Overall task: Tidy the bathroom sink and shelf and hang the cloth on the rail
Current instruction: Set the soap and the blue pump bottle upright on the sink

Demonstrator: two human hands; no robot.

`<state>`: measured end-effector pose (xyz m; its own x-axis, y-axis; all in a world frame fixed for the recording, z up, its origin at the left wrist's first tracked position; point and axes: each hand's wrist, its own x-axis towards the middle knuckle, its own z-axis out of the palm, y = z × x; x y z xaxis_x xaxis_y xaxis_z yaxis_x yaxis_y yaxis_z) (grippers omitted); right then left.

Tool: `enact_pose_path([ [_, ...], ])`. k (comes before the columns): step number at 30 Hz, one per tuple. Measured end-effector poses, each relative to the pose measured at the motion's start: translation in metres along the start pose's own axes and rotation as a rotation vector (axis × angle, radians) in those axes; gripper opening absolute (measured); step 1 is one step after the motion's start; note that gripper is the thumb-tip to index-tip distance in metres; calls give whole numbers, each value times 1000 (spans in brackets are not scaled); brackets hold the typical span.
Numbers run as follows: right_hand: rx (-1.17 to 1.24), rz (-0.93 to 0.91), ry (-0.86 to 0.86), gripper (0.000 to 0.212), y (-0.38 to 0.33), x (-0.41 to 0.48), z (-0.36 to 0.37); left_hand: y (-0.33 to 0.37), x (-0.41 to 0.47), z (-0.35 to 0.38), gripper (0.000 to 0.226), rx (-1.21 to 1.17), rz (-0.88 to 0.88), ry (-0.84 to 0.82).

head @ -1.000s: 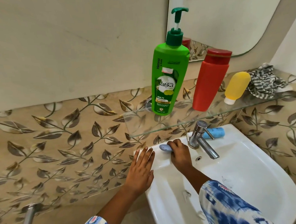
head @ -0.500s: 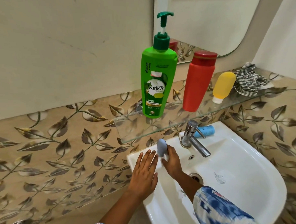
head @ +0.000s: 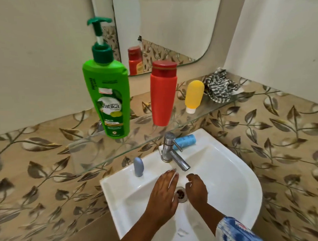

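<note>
A small grey-blue tube (head: 138, 166) stands upright on the back left rim of the white sink (head: 228, 172). Both my hands hover over the basin near the drain (head: 180, 194). My left hand (head: 162, 194) is flat with fingers spread and holds nothing. My right hand (head: 196, 189) has loosely curled fingers and is empty. On the glass shelf (head: 87, 155) stand a green pump bottle (head: 109, 102), a red bottle (head: 163, 93) and a yellow tube (head: 193, 95). A striped cloth (head: 219, 85) lies crumpled at the shelf's right end. A blue tube (head: 186, 140) lies behind the tap (head: 171, 152).
A mirror (head: 169, 26) hangs above the shelf and reflects the red bottle. Leaf-patterned tiles cover the wall around the sink. The shelf overhangs the back of the sink, close above the tap. No rail is in view.
My right hand stood the grey-blue tube upright on the sink rim and let it go. Both hands have drawn back over the drain. The camera has shifted to the right.
</note>
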<state>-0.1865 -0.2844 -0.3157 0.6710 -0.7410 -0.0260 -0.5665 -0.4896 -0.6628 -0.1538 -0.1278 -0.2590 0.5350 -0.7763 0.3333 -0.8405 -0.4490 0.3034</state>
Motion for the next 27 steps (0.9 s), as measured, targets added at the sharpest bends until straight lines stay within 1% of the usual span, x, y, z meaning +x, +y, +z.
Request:
enact_pose_path([
  [2, -5, 37, 49, 32, 8, 19, -17, 15, 16, 2, 62, -17, -21, -32],
  [4, 51, 63, 107, 32, 8, 43, -34, 30, 34, 8, 61, -66, -55, -36],
  [5, 71, 53, 129, 33, 6, 56, -41, 37, 43, 10, 61, -76, -74, -42],
  [7, 67, -29, 121, 36, -2, 79, -51, 47, 58, 16, 61, -37, -78, -44],
  [9, 4, -181, 42, 41, -10, 106, -58, 59, 76, 20, 60, 0, -71, -32],
  [12, -224, -407, -74, 51, -33, 131, -57, 61, 87, 30, 59, 50, -59, 3],
  [15, -414, -510, -205, 57, -49, 161, -51, 61, 109, 40, 62, 167, -130, 21],
  [17, -575, -571, -321, 61, -56, 175, -44, 57, 118, 43, 62, 185, -189, 35],
  [19, -725, -613, -367, 65, -57, 184, -40, 53, 125, 44, 59, 198, -222, 58],
  [21, -809, -657, -327, 63, -54, 190, -37, 49, 128, 45, 58, 214, -231, 53],
  [23, -829, -701, -281, 59, -50, 193, -36, 46, 130, 45, 59, 233, -241, 55],
  [27, -740, -717, -236, 56, -39, 193, -40, 45, 132, 46, 60, 258, -258, 55],
])
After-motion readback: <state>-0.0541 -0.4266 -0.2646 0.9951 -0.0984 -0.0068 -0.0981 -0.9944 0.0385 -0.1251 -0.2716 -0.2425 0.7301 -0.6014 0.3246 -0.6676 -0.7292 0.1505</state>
